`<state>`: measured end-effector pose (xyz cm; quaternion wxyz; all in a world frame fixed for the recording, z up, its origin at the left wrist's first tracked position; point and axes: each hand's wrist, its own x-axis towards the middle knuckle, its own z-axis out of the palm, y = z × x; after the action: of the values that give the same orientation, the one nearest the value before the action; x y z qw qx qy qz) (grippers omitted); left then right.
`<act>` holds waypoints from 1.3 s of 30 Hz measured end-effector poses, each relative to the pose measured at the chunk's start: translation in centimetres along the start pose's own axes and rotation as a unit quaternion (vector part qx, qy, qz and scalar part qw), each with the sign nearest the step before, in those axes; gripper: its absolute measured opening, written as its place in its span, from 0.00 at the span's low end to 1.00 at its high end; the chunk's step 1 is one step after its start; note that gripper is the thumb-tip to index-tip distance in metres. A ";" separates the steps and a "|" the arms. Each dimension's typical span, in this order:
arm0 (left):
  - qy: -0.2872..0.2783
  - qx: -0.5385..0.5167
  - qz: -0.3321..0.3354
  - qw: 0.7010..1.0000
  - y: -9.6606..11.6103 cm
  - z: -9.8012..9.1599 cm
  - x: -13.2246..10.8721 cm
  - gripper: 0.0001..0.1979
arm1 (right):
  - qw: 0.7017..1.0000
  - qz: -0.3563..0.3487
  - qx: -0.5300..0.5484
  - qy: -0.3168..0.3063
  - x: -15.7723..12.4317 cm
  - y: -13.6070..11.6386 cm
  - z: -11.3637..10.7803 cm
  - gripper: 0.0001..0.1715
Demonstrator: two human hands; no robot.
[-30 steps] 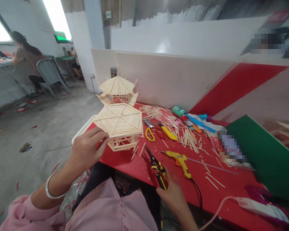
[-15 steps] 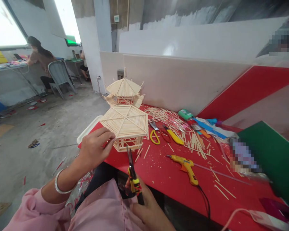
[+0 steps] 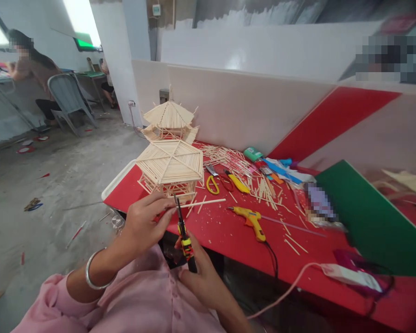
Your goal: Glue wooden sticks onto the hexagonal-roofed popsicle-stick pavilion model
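Between the fingertips of my left hand [image 3: 150, 219] is one end of a thin wooden stick [image 3: 208, 202], which points right over the red table. My right hand [image 3: 203, 277] grips a pair of pliers [image 3: 184, 240] with black and yellow handles, jaws upward. The jaws meet the stick close to my left fingertips; whether they are closed on it I cannot tell. Just beyond my hands stands a small pavilion model [image 3: 169, 164] made of sticks, with a six-sided roof. Behind it rises a second stick model [image 3: 169, 118] with a pointed roof.
On the red table [image 3: 215, 236] lie a yellow glue gun [image 3: 251, 222], yellow-handled scissors [image 3: 212, 184], a yellow-handled tool [image 3: 238, 181] and many loose sticks [image 3: 225, 157]. A green board [image 3: 370, 217] leans at the right. A person [image 3: 38, 69] sits at a far table on the left.
My left hand has come away from the model's roof edge and now holds a stick across the pliers' jaws. The camera view has shifted slightly right and down.
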<state>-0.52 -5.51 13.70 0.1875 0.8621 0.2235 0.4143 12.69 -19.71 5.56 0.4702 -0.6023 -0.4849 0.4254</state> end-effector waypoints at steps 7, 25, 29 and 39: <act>-0.025 -0.021 0.021 0.999 1.2 2.7 -0.4 0.08 | 0.999 -0.009 -0.007 0.033 -2.0 -0.1 -1.4 0.33; -0.108 -0.039 0.061 0.991 2.8 7.2 1.1 0.13 | 0.992 0.014 0.056 0.109 -3.5 2.8 -4.3 0.41; -0.126 -0.070 0.052 0.988 2.7 7.9 1.3 0.13 | 0.993 0.001 0.044 0.108 -3.7 3.7 -5.2 0.44; -0.157 -0.095 -0.076 0.980 2.3 9.3 1.2 0.14 | 0.989 0.061 0.055 0.127 -3.7 4.4 -6.8 0.45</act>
<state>8.10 -8.04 10.12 0.3324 0.8753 0.2156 0.2773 19.46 -24.75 2.78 0.5336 -0.6530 -0.3600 0.3992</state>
